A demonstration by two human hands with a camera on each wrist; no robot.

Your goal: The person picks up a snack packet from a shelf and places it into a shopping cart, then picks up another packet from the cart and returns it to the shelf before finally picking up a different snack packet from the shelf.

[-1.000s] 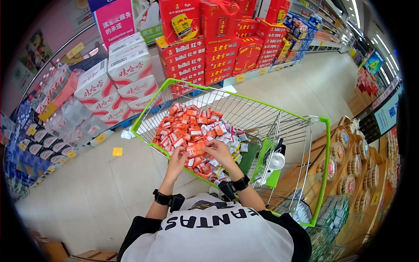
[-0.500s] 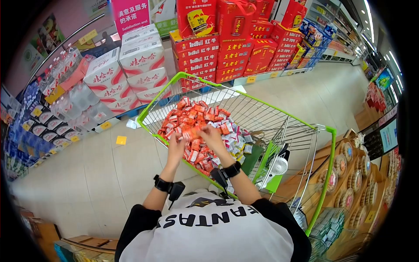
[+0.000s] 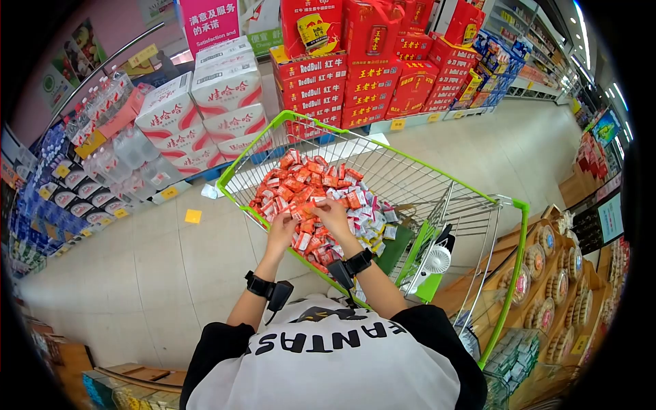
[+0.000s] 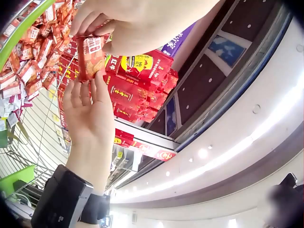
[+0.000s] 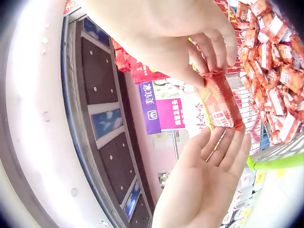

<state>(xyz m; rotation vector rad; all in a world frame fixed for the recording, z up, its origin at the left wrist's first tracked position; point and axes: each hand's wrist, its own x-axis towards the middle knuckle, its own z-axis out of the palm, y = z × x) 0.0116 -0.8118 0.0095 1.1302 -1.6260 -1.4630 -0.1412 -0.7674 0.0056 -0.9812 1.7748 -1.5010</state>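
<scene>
Orange-red packet [image 5: 222, 103], motion-blurred half a second ago, now looks steady, so probably better controlled. Left hand [image 3: 281, 231] pinches one end, right hand [image 3: 333, 217] the other, each grip nearly closed; packet's over the pile [image 3: 294, 179] in the cart [image 3: 437, 175].

I'm standing on a supermarket's pale tiled floor [image 3: 143, 294], spreading through eight o'clock in the head view. A pinkish wall [image 3: 121, 31] rises at ten, behind a metal rail [image 3: 117, 55]. Ceiling strip lights [image 3: 584, 37] shine at two, near stocked shelving [image 3: 527, 34]. A wooden display rack [image 3: 601, 290] stands at four.
</scene>
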